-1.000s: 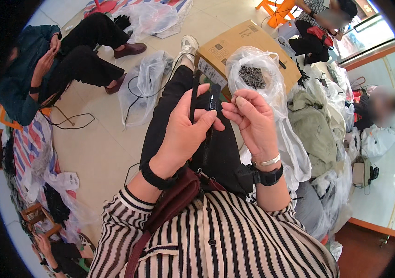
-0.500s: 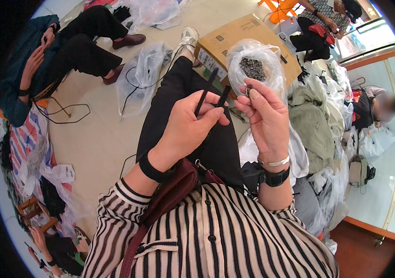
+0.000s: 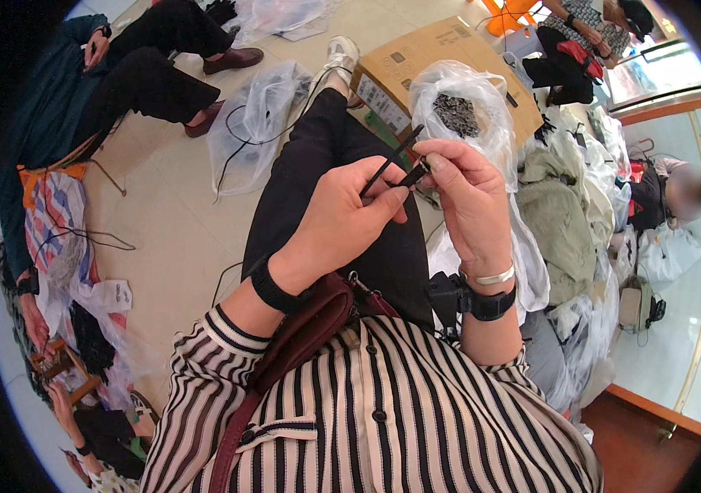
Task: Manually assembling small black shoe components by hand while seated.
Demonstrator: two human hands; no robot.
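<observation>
Over my lap, my left hand (image 3: 336, 212) pinches a thin black strap (image 3: 384, 170) between thumb and fingers, its two ends sticking out toward the right. My right hand (image 3: 472, 193) is closed at the thumb and fingertips around a small dark metal ring (image 3: 425, 163), mostly covered by the fingers. Ring and one strap end meet between the two hands; whether the strap runs through the ring I cannot tell. Just beyond my right hand, a clear plastic bag (image 3: 492, 94) holds many small dark metal pieces (image 3: 459, 117).
Behind the plastic bag stands a cardboard box (image 3: 392, 66). Cloth and bags (image 3: 556, 222) are heaped along my right. Another clear bag (image 3: 239, 152) with a black cord lies on the floor at the left. Several people sit around, one (image 3: 145, 82) close at the left.
My right hand has brought the ring left and slightly down to the strap end in my left hand. The strap has tilted to the right. At the left, a co-worker's hands have moved apart.
</observation>
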